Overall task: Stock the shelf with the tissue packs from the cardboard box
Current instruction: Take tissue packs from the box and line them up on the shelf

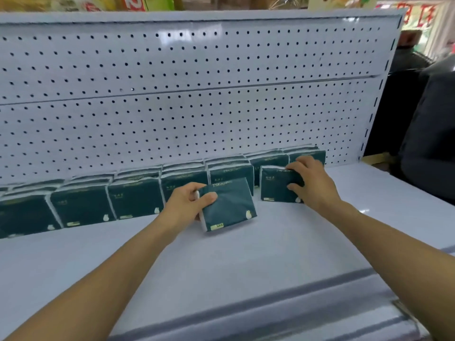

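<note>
**Two hands, two tissue packs at the shelf**

Head view: the left hand [183, 204] grips a dark green tissue pack [227, 205] by its left end, thumb curled over the front face and the other fingers behind it. This pack stands tilted on the white shelf [221, 262], its top leaning to the left, just in front of the row of packs [135, 193] that lines the pegboard back panel [187, 94]. To the left of the thumb, the row runs on toward the frame's left edge, several packs deep and upright.

The right hand [311, 179] holds a second pack [275, 184] at its right end: fingers curled over the top edge, thumb pressed on the front face. That pack stands upright on the shelf, close in front of the last packs of the row, which show just above and behind the fingertips. A narrow gap of bare shelf lies between the two held packs.

Right of the right hand, the shelf runs bare to its end. Beyond it stand dark, blurred shapes I cannot identify. The cardboard box is out of view.
</note>
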`<state>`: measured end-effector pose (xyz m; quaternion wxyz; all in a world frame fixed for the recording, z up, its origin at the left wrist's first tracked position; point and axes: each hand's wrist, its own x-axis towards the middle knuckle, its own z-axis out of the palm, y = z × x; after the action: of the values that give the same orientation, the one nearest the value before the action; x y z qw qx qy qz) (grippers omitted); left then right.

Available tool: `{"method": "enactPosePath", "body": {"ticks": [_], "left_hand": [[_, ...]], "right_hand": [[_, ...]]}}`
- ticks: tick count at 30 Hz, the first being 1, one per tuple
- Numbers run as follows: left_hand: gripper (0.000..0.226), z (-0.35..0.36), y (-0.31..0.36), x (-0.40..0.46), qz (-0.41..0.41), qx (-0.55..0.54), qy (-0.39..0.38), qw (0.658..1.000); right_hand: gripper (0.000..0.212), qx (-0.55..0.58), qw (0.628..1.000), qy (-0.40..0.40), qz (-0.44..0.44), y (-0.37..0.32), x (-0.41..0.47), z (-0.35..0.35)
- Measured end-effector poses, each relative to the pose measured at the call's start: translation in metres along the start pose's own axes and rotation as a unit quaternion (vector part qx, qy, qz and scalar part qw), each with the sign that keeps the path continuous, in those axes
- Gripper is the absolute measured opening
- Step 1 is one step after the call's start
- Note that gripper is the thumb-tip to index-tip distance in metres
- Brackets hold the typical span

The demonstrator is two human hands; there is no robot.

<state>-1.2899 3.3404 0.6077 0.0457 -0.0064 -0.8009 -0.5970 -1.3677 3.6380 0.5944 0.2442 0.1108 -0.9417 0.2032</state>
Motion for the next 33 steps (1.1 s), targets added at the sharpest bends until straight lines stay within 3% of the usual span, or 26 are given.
{"method": "enactPosePath", "body": {"ticks": [14, 18, 20, 22, 24, 27, 29, 33], "left_hand": [[0.022, 0.009, -0.002, 0.031, -0.014, -0.014, -0.018, 1.0], [0.021, 0.02, 0.002, 0.03, 0.007, 0.004, -0.02, 1.0], [0.02, 0.035, 0.008, 0.029, 0.034, 0.026, -0.017, 0.999], [0.021, 0.055, 0.014, 0.03, 0.074, 0.047, -0.015, 0.996], [0.029, 0.077, 0.019, 0.031, 0.099, 0.069, -0.021, 0.992], [0.045, 0.106, 0.024, 0.032, 0.113, 0.103, -0.061, 0.986], [0.051, 0.118, 0.027, 0.037, 0.172, 0.196, -0.025, 0.965], [0.056, 0.127, 0.031, 0.066, 0.296, 0.412, 0.089, 0.857]], "right_hand": [[0.045, -0.099, 0.991, 0.018, -0.086, 0.011, 0.047, 0.033], [0.039, -0.021, 0.983, 0.118, -0.136, -0.003, 0.038, 0.016], [0.048, 0.055, 0.974, 0.076, -0.207, -0.02, 0.024, 0.0], [0.062, 0.047, 0.963, -0.039, -0.263, -0.032, 0.008, -0.009], [0.068, 0.028, 0.961, -0.114, -0.249, -0.024, -0.003, -0.012], [0.063, 0.025, 0.973, -0.1, -0.207, 0.014, -0.013, -0.019], [0.057, 0.003, 0.978, -0.077, -0.193, 0.042, -0.016, -0.025], [0.053, -0.034, 0.989, -0.046, -0.138, 0.092, -0.012, -0.037]]}}
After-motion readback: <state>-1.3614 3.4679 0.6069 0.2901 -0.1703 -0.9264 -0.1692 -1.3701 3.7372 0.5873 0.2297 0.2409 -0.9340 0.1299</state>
